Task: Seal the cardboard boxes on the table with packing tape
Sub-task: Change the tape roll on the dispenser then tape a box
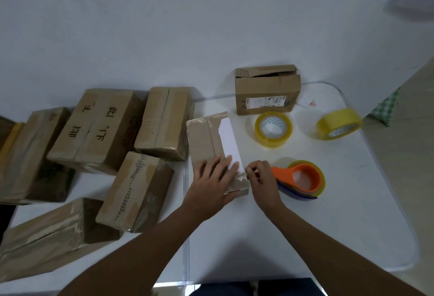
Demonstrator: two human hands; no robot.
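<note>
A long narrow cardboard box (pixel 205 138) with a white label strip lies in the middle of the white table (pixel 347 213). My left hand (pixel 212 184) rests flat on its near end, fingers straight. Right beside the box's near right corner, my right hand (pixel 261 178) has curled fingers that pinch at the tape end there. An orange tape dispenser (pixel 303 179) with a roll in it lies touching the right hand's far side. Two loose rolls stand further back: a clear-yellow tape roll (pixel 273 129) and a yellow tape roll (pixel 338 124).
Several taped cardboard boxes (pixel 98 128) crowd the table's left half. An open-topped box (pixel 267 90) with a shipping label stands at the back, behind the rolls. The table's right edge runs along a floor with a green checked item (pixel 385 110).
</note>
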